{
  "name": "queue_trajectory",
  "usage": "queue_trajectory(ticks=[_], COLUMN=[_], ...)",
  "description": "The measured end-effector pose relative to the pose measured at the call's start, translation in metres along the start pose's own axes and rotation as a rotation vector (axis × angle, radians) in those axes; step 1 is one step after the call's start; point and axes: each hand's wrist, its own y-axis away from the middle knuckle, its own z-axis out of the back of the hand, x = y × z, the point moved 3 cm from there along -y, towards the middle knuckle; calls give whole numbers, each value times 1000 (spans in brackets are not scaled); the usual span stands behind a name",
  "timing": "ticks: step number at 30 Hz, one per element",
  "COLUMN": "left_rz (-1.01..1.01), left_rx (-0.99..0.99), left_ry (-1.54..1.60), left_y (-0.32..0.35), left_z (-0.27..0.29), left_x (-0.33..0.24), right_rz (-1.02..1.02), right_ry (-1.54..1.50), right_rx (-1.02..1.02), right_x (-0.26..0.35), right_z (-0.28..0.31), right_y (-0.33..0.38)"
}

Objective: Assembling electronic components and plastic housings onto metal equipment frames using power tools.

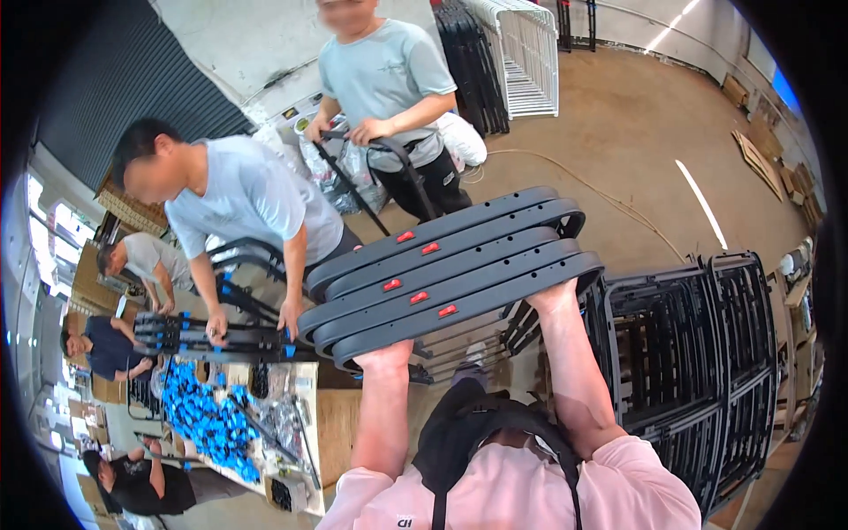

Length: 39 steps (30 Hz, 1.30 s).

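A stack of black tubular metal frames (459,300) with rounded ends and small red clips lies across in front of me, carried between my hands. My left hand (384,355) grips the nearest frame from below near its left end. At the right end, my right hand (555,299) holds the same stack, its fingers tucked out of sight behind the tube. Thin bars of the frames (464,346) show beneath the stack, between my forearms. What each hand's fingertips touch is hidden.
Black frames (680,344) stand packed upright at my right. At left, a table holds blue plastic parts (203,406); a co-worker (256,194) handles black tubes there. Another person (389,88) holds a bent black frame ahead. A cable (618,205) crosses the floor; white frames (521,62) stand behind.
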Motion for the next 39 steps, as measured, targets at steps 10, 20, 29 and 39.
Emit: queue_trajectory(ticks=[10, 20, 29, 39], left_rz=[583, 638, 921, 1318], left_rx=[212, 92, 197, 167], left_ry=[986, 224, 168, 223], left_y=[-206, -349, -471, -565], left_z=[-15, 9, -70, -150], left_x=[120, 283, 476, 727], right_rz=[335, 635, 943, 1392], right_ry=[234, 165, -113, -121], right_rx=[42, 139, -131, -256], right_x=[137, 279, 429, 600], right_z=[17, 31, 34, 49], right_y=[-134, -189, -216, -227])
